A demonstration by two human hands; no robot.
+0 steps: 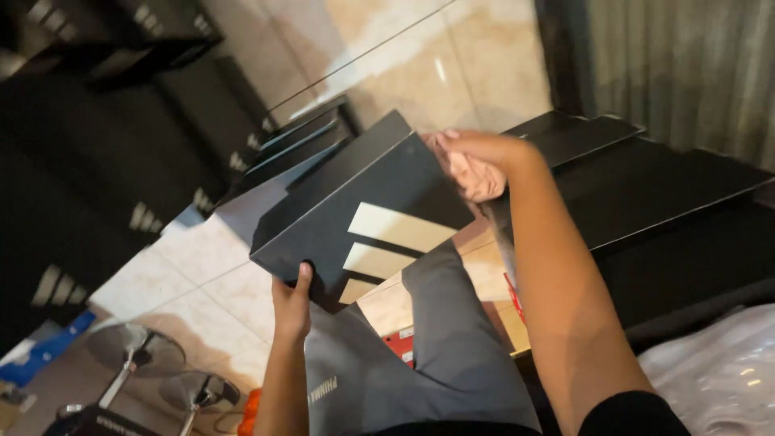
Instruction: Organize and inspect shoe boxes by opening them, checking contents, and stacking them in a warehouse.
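Note:
A dark shoebox lid [355, 202] with three pale stripes on top is held tilted over my lap. My left hand [292, 303] grips its near lower corner, thumb up on the side wall. At the lid's far corner, my right hand [476, 161] has its fingers curled over the edge. Beneath the lid lies an open cardboard box [492, 291] with a tan inside, partly hidden by my grey trouser leg [452, 339].
Stacks of black shoeboxes [113, 161] stand at the left and black boxes [670, 202] at the right. A metal fan base [133, 347] sits on the tiled floor at lower left. White crinkled plastic [718, 371] is at lower right. A curtain [686, 64] hangs behind.

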